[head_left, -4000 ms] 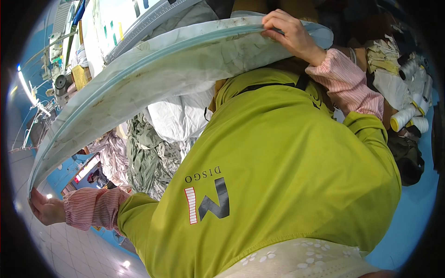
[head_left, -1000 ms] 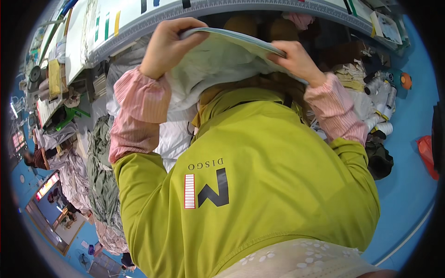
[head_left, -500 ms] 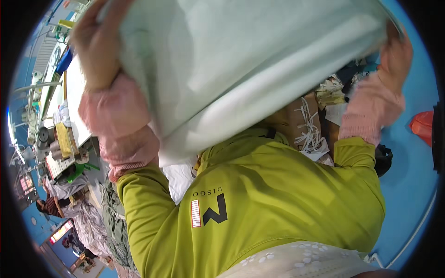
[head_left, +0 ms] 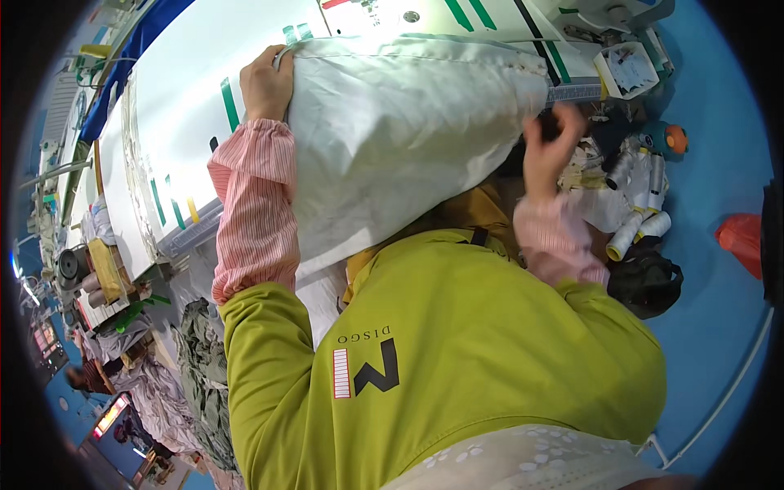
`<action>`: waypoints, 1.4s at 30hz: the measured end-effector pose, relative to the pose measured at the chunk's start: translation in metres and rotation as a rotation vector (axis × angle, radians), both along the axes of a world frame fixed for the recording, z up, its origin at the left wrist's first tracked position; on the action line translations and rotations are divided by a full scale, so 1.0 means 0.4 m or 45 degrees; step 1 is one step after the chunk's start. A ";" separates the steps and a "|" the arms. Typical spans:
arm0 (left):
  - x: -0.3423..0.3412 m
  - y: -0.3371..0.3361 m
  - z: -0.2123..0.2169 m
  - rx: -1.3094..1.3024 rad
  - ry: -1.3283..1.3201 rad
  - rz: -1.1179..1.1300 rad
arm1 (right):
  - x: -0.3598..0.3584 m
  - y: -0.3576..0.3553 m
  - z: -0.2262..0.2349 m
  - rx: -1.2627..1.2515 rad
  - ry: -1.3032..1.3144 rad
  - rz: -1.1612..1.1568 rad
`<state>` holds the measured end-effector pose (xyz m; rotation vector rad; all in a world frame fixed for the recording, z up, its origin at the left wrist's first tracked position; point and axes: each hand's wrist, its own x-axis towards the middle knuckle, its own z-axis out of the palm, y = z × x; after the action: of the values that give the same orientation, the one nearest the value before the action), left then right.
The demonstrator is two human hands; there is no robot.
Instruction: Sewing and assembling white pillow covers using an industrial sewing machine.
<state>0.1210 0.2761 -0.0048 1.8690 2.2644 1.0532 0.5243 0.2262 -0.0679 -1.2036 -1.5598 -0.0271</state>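
Observation:
A pale greenish-white piece of fabric (head_left: 400,122) lies across the front of a white worktable and hangs over its near edge toward my lap. A stitched line runs along its far edge. My left hand (head_left: 268,84) grips the fabric's far left corner, its fingers bent at the edge. Close beside the right end of the cloth is my right hand (head_left: 553,151), smeared a little by motion. Its thumb and fingers are apart, with nothing visible between them. Pink striped sleeve covers wrap both forearms.
Green and black tape strips mark the white tabletop (head_left: 184,106). A ruler strip (head_left: 576,92) runs along its front edge. At right stand a small white box (head_left: 627,69), several thread spools (head_left: 625,235) and a black bag (head_left: 645,284). Crumpled grey-green cloth (head_left: 200,359) lies at left.
The fabric, held up in both hands before, has come down onto the table. Both hands have lowered; the right has let go and moved inward. The tabletop now shows.

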 end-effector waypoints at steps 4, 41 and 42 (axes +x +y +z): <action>0.019 -0.004 0.027 0.009 -0.002 0.007 | 0.013 -0.208 -0.276 -0.960 0.489 -0.033; 0.085 -0.035 0.009 0.073 -0.094 -0.328 | -0.232 0.096 0.427 -0.516 0.332 1.779; 0.081 -0.032 0.005 0.065 -0.092 -0.322 | -0.245 0.088 0.485 -0.348 0.372 1.924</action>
<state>0.1535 0.2631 -0.0028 2.0326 1.9169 1.1264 0.4265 0.2612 0.1262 0.0461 -1.8597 1.2923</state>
